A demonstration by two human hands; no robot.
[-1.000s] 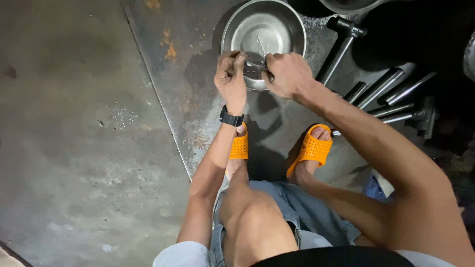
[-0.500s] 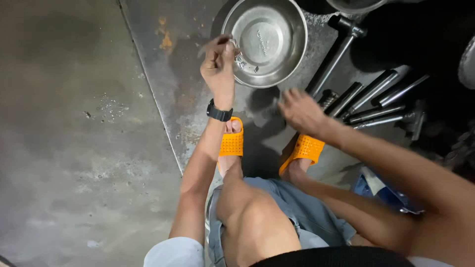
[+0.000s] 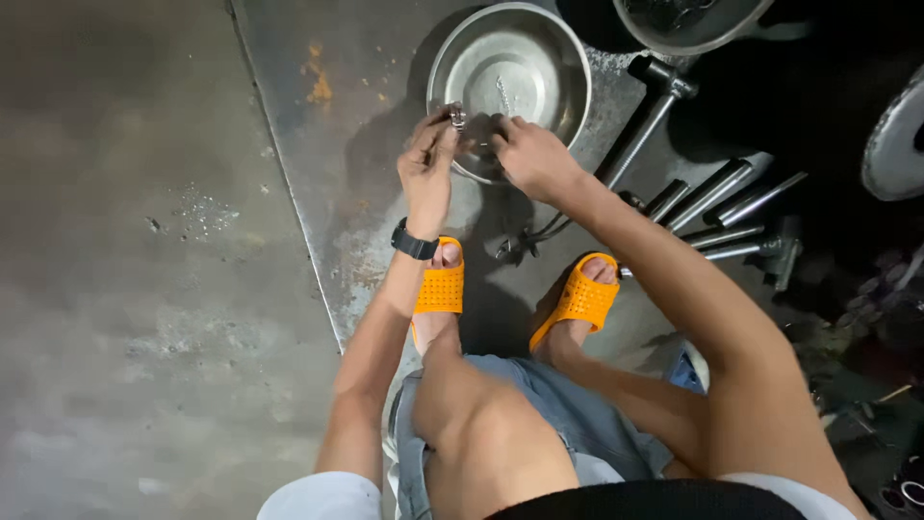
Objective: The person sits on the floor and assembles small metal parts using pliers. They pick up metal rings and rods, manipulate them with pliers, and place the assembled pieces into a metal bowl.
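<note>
Pinching a small metal part (image 3: 456,116), left hand (image 3: 428,173) over steel bowl (image 3: 549,48).

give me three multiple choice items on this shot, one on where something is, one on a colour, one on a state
1. Where is the round silver metal bowl?
A. on the floor in front of the hands
B. on the person's lap
C. behind the feet

2. What colour are the perforated slide sandals?
A. blue
B. orange
C. black

3. What is the left hand doing?
A. lying flat on the floor
B. pinching a small metal part at the bowl's rim
C. gripping a long steel rod

Answers:
1 A, the bowl sits on the stained floor just beyond both hands.
2 B, both sandals are bright orange.
3 B, the fingertips close on the small part, with the right hand beside it at the rim.
</note>
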